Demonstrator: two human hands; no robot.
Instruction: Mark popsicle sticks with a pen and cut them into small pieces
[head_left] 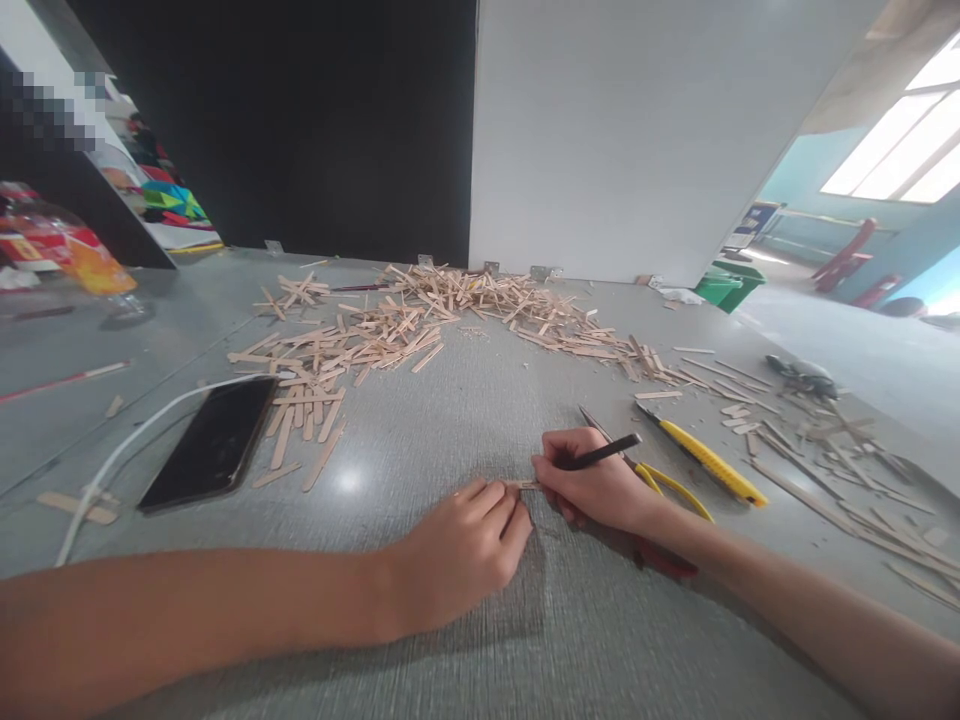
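Fingers of my right hand point(589, 478) pinch a dark pen point(609, 451) by a wooden strip point(529, 485) on the counter point(450, 430), likely marking it, so my left hand point(466, 540), its grip unclear, should steady it.

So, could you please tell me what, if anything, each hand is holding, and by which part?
The right hand holds a dark pen by its lower part, upper end free. The left hand is at a small wooden piece; any grip is hidden.
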